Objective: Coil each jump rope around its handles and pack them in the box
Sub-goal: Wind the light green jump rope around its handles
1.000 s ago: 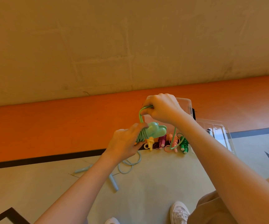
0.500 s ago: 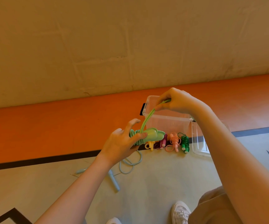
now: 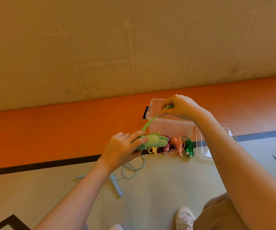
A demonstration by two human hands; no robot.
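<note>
Flanking the clear box (image 3: 170, 127): coiled ropes (image 3: 178, 146), loose blue rope (image 3: 130, 170).

Light green jump rope (image 3: 152, 141) half wound round its handles, held up in front of clear box (image 3: 170, 127), four wound ropes (image 3: 172, 146) on floor beside it.

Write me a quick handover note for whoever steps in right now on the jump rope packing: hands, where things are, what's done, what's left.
Left hand grips the light green handles, cord partly coiled round them.
Right hand pinches the green cord, pulled taut above the clear box.
Coiled on the floor before the box: yellow, purple, pink and dark green ropes.
Blue rope lies loose on the floor. Box lid is off, beside the box.
Left: finish this wrap, coil the blue rope, pack them all.
</note>
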